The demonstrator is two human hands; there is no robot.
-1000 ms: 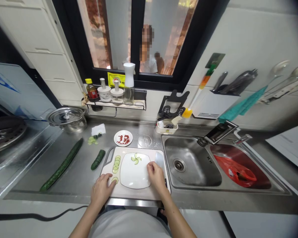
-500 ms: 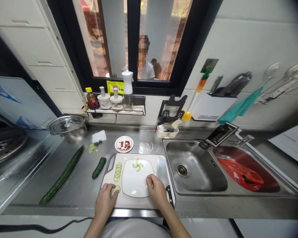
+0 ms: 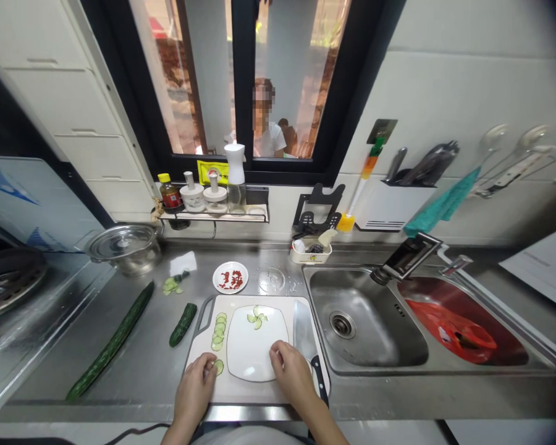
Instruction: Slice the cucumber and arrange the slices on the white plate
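Observation:
A white square plate [image 3: 250,346] rests on the cutting board [image 3: 231,392], with thin cucumber pieces [image 3: 257,317] fanned near its far edge. Left of the plate, a row of cucumber slices [image 3: 219,332] lies on the board. My left hand [image 3: 197,383] has its fingertips at a separate slice [image 3: 219,367] near the board's left front. At the plate's right edge is my right hand [image 3: 290,364], thumb and fingers drawn together; what they hold, if anything, is too small to tell. A knife [image 3: 303,327] lies along the board's right side.
Left of the board lie a short cucumber [image 3: 183,324] and a long one [image 3: 111,346]. Behind it sits a small plate of red pieces [image 3: 230,278]. The sink [image 3: 366,321] is at the right, a lidded pot [image 3: 127,247] at the back left.
The whole view has shifted slightly, so the counter sits lower in the picture. My left fingers have drawn closer together beside the separate slice. My right hand stays at the plate's edge.

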